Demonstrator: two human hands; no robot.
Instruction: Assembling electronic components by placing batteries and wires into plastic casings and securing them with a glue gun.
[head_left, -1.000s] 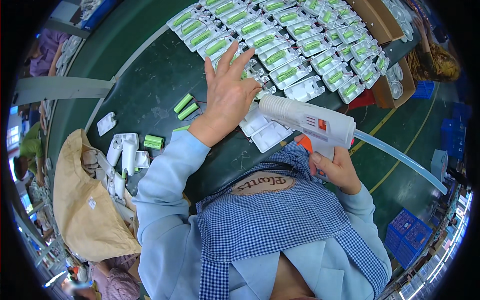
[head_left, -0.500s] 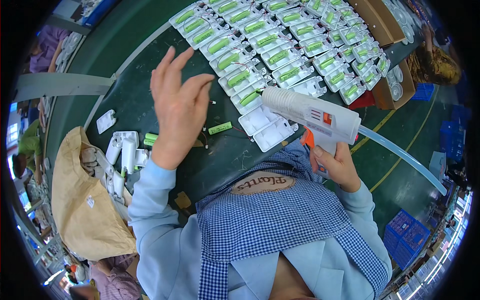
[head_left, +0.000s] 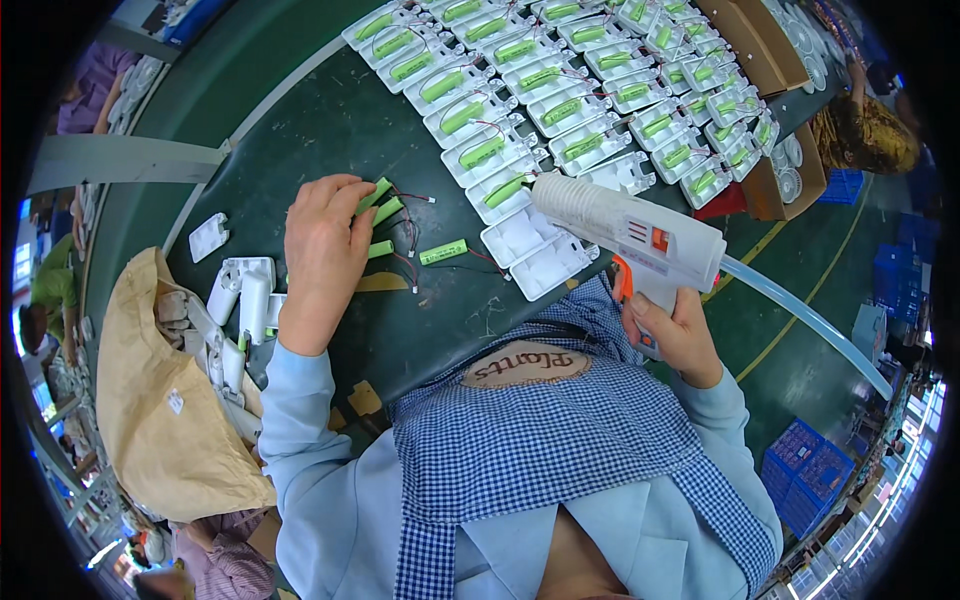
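A white hot glue gun (head_left: 640,240) with an orange trigger is gripped at its handle by my right hand (head_left: 685,345). Its wrapped nozzle points left, to a green battery (head_left: 503,191) seated in a white plastic housing. Below that lie two bare white housings (head_left: 540,262). My left hand (head_left: 325,250) is down over the dark table with fingers curled round a green wired battery (head_left: 374,194), partly hidden by them. Two more batteries lie beside this hand, one near the thumb (head_left: 387,210) and one lower (head_left: 380,248). Another loose battery (head_left: 443,252) rests to their right.
Rows of white housings with green batteries (head_left: 560,110) fill the far table. At left stand an open tan sack (head_left: 165,400) of white parts and several loose white casings (head_left: 240,290). A clear-blue glue stick (head_left: 810,315) trails behind the gun. Cardboard boxes (head_left: 790,185) stand at right.
My left hand has come down and leftward from a raised, spread pose, its fingers closing at the loose batteries. The glue gun stays almost in place.
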